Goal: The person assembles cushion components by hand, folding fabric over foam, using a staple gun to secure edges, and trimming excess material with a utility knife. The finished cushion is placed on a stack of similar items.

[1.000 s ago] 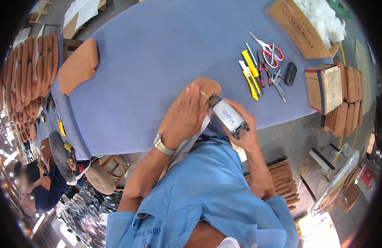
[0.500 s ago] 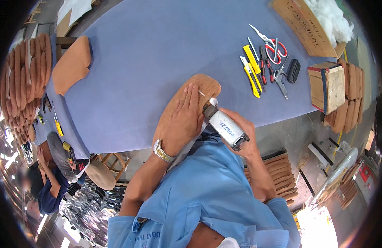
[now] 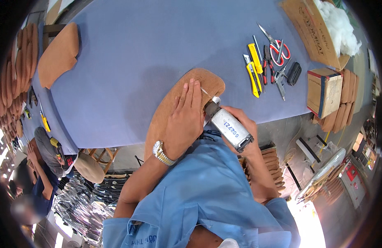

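The left grip, fingers extended and clasping nothing, is lying flat on a curved, padded-looking piece of nappy brown material, which is resting at the near edge of the blue cloth-like tabletop. The right grip is closing around a blocky silver tool whose dark nose is pointing at the piece's edge; the tool is hiding whether they are touching. Rightward, red-handled scissors, slim yellow cutters, pliers and a rounded black case are lying clustered, well apart from the work. Beyond, a cardboard box is holding fluffy white stuffing. Another brown piece is lying far left.
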Action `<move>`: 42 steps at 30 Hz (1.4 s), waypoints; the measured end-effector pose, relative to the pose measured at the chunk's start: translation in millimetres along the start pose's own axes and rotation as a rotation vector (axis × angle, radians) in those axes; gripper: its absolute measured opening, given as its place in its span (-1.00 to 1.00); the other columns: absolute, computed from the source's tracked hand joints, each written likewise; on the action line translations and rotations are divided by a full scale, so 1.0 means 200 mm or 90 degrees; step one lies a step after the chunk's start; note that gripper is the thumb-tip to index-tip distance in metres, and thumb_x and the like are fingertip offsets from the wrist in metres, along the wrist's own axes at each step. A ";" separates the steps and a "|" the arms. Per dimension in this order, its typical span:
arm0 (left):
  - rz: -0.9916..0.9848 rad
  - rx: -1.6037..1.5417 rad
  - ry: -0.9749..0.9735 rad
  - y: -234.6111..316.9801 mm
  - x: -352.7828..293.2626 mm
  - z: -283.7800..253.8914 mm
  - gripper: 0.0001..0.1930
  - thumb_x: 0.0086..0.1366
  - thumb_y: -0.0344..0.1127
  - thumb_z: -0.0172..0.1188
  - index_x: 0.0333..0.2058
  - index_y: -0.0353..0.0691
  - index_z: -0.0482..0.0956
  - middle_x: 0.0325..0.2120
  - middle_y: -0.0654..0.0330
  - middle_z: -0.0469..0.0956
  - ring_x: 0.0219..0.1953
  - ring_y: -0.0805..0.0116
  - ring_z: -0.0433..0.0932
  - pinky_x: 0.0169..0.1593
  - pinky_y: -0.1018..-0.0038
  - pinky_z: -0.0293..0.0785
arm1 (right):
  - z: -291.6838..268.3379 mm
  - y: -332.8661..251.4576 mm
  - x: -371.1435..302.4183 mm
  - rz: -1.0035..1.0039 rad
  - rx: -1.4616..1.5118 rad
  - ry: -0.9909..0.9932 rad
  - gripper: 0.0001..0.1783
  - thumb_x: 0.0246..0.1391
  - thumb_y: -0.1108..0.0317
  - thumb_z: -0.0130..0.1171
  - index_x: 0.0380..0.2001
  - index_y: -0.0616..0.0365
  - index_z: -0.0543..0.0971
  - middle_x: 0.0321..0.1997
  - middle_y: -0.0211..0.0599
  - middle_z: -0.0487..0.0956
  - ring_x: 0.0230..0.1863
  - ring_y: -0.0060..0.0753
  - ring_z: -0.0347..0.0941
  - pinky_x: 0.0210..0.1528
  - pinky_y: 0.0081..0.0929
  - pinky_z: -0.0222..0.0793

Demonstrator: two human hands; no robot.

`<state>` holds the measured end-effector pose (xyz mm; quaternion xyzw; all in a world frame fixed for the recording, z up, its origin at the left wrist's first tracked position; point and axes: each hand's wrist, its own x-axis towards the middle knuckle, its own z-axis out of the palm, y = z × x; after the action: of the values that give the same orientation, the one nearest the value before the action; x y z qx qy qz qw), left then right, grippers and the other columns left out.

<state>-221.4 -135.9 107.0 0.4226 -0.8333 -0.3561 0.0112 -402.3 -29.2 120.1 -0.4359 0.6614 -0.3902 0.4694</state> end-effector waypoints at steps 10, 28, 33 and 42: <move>-0.006 0.013 -0.021 0.03 0.00 -0.07 -0.16 0.27 -0.49 0.20 0.47 -0.43 0.02 0.47 -0.19 0.15 0.50 -0.12 0.18 0.45 0.03 0.29 | 0.04 0.04 -0.05 -0.087 0.024 0.028 -0.28 -0.10 0.36 0.45 0.21 0.21 0.56 0.10 -0.02 0.68 0.08 -0.05 0.68 0.12 -0.30 0.54; 0.047 -0.337 -0.160 -0.25 0.04 -0.12 -0.21 0.45 -0.15 0.12 0.55 -0.18 0.00 0.57 -0.12 -0.09 0.61 -0.06 -0.18 0.58 0.08 -0.21 | 0.03 0.01 -0.04 -0.059 0.033 -0.001 -0.26 -0.15 0.43 0.42 0.21 0.14 0.53 0.02 -0.12 0.69 0.01 -0.18 0.68 0.09 -0.40 0.52; -0.069 -0.409 -0.164 -0.52 0.02 0.12 -0.22 0.59 0.30 -0.31 0.58 -0.01 -0.08 0.61 0.02 -0.24 0.63 0.02 -0.39 0.57 0.02 -0.53 | 0.03 0.04 -0.05 -0.112 0.007 0.014 -0.27 -0.18 0.46 0.40 0.19 0.16 0.55 0.03 -0.11 0.68 0.04 -0.14 0.68 0.10 -0.36 0.52; 0.050 -0.222 -0.108 -0.30 -0.09 0.03 -0.21 0.59 0.21 -0.30 0.54 -0.24 -0.03 0.56 -0.16 -0.12 0.61 -0.10 -0.20 0.59 0.07 -0.26 | 0.04 0.08 -0.07 -0.119 0.021 0.007 -0.29 -0.17 0.50 0.37 0.18 0.17 0.54 0.01 -0.10 0.67 0.05 -0.27 0.64 0.13 -0.38 0.49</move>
<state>-170.6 -142.7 70.7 0.3498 -0.7727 -0.5289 0.0276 -395.2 -12.8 107.5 -0.4854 0.6141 -0.4457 0.4343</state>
